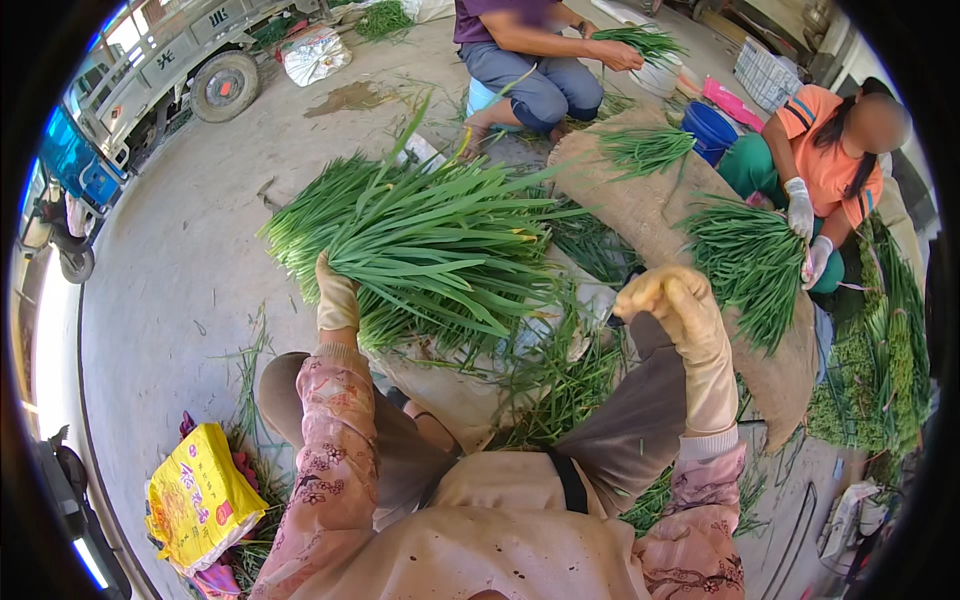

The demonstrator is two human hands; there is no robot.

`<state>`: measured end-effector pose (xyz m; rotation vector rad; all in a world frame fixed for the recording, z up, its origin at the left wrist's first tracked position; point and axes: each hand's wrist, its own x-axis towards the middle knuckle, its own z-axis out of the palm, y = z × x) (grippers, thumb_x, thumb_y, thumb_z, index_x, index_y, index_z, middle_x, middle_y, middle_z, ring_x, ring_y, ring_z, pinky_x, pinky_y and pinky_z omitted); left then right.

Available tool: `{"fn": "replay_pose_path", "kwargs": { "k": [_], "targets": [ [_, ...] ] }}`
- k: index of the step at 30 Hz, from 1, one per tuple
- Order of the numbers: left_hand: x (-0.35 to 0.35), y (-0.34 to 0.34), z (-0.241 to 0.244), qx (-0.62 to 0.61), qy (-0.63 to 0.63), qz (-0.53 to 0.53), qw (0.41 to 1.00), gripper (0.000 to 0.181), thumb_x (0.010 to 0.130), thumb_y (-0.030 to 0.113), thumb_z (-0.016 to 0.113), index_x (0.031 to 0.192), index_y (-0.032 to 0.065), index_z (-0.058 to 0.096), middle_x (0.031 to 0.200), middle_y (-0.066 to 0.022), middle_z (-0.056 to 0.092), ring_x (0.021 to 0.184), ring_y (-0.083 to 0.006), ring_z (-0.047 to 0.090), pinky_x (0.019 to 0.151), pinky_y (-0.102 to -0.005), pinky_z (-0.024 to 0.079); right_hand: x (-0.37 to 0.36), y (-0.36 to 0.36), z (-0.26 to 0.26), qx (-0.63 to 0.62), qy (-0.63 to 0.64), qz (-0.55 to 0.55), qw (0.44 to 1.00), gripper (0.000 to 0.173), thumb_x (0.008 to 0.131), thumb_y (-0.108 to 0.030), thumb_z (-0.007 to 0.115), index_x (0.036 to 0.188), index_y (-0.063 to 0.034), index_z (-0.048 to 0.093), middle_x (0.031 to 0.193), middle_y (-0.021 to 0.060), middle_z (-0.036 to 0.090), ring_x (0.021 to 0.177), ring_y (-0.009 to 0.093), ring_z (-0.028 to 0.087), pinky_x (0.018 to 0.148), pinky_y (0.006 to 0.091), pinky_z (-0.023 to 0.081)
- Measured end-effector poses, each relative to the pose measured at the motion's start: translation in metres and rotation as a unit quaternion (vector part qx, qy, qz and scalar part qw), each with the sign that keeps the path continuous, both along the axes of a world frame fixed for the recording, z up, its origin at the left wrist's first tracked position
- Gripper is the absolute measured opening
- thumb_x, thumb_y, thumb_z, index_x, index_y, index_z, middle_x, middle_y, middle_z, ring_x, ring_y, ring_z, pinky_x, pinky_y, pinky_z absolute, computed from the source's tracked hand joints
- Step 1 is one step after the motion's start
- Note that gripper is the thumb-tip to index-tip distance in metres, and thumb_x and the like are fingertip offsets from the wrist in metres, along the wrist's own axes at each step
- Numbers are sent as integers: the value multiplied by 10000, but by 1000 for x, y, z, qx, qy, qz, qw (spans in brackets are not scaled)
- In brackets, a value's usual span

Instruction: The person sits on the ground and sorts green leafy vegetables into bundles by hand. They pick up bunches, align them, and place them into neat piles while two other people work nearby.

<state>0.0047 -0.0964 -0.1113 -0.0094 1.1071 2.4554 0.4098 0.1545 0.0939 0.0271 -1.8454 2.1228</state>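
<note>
My left hand (337, 292), in a cream rubber glove, is closed around the pale stem end of a bunch of long green leaves, likely garlic chives (427, 232). The leaves fan out to the right over a large pile of similar greens (300, 217) on the floor. My right hand (667, 296), gloved the same way, is raised over my right knee with its fingers curled. Whether something thin is between those fingers cannot be told. Loose leaves (577, 390) lie between my legs.
Burlap sacking (600, 180) at the right carries more bunches. A person (832, 165) with white gloves handles one bunch there; another person (525, 67) sits ahead with greens. A blue bucket (707, 131), a yellow bag (199, 499) at lower left and a truck (172, 60) stand around.
</note>
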Motion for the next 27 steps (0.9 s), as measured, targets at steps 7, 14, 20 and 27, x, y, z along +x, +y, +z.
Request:
{"fn": "replay_pose_path", "kwargs": {
  "k": [7,14,20,27],
  "targets": [
    [22,43,97,125,64,119,983,103,826,80,611,917,64,565,865,-69,615,836,-198,592,775,-346,503,-50,-107,-46,-123,-154,332,923,886,834,-582,533,1408,29,247,1384,197,401,1313,269,351,1081,414,270],
    [195,65,192,-48,792,-67,605,279,709,-13,631,964,97,613,900,-42,630,876,-233,619,854,-381,514,-91,-108,-86,-578,-10,350,737,823,835,-593,517,1364,8,323,1348,234,394,1247,328,388,1048,492,294],
    [242,31,164,122,933,-172,292,217,758,171,550,940,53,562,870,-96,580,848,-214,593,896,-343,485,-53,-124,-91,-533,-133,269,791,674,853,-500,538,1299,-20,379,1206,161,481,1039,281,474,894,455,381],
    [234,35,30,99,963,-182,171,363,743,234,502,1067,70,493,899,-42,561,871,-194,549,851,-332,469,-47,-125,-91,-535,-151,193,808,502,874,-392,562,1224,-53,443,1040,76,582,797,226,574,715,411,482]
  ]
}}
